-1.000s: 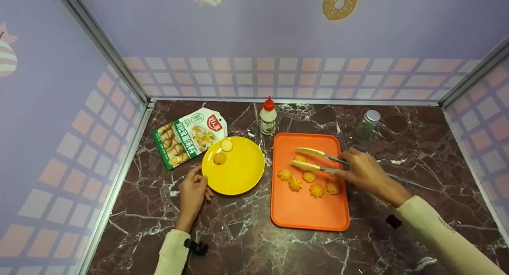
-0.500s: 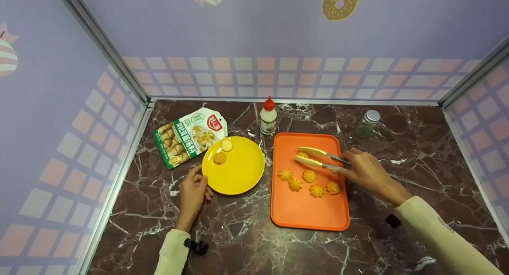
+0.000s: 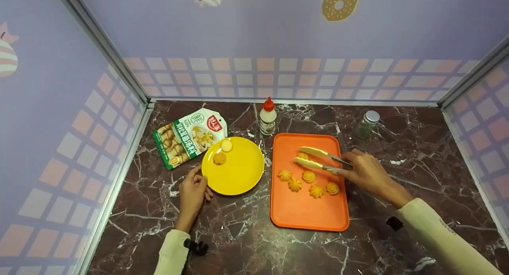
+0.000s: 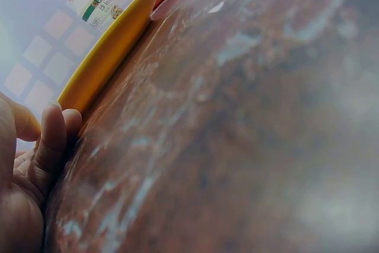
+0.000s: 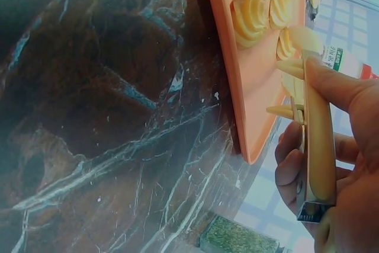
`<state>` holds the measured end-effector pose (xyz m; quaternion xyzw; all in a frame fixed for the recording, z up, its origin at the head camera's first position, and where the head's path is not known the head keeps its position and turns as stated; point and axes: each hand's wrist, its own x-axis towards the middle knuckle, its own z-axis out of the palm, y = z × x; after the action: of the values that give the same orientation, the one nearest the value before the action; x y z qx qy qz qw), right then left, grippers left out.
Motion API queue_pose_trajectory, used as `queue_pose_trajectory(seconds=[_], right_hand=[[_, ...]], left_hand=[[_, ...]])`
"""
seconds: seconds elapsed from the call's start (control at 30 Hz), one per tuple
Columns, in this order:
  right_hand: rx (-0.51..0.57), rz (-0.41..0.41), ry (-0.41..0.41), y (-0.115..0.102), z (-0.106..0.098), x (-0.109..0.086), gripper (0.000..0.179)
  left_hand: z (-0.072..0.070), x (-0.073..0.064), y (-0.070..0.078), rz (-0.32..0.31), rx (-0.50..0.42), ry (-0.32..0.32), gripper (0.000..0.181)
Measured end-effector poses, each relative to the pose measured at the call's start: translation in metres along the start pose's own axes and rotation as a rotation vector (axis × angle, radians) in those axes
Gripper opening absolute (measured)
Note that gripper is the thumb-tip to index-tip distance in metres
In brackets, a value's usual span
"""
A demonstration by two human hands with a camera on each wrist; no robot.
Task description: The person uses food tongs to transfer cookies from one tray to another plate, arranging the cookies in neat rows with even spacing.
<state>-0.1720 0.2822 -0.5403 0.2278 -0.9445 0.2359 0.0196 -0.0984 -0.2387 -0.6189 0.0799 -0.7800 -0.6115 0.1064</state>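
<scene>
My right hand (image 3: 366,167) grips tongs (image 3: 338,163) by their metal handles, seen close in the right wrist view. Their yellow tips are spread apart around a piped cookie (image 3: 303,156) on the orange tray (image 3: 310,213). Several more swirled cookies (image 3: 309,176) lie nearer the tray's middle. On the left, my left hand (image 3: 193,191) rests on the table with relaxed, bent fingers touching the rim of a yellow plate (image 3: 238,175). Two small round pieces sit on that plate, a pale one (image 3: 226,145) and a browner one (image 3: 219,158).
Behind the plate lies a green and white food packet (image 3: 191,138), partly under its rim. A squeeze bottle (image 3: 268,118) with a red cap stands behind, between plate and tray. A glass jar (image 3: 368,124) with a silver lid is at the back right. Patterned walls enclose the marble table.
The tongs have shifted slightly right and back on the tray, and the cookie between their tips has moved with them. My left hand and the plate stay put.
</scene>
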Motion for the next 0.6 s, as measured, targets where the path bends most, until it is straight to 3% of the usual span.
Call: queue_pose_trajectory(seconds=[0.6], right_hand=[[0.000, 0.002, -0.044, -0.0003, -0.0072, 0.0004, 0.044]], left_hand=[[-0.0012, 0.0000, -0.0010, 0.000, -0.008, -0.003, 0.044]])
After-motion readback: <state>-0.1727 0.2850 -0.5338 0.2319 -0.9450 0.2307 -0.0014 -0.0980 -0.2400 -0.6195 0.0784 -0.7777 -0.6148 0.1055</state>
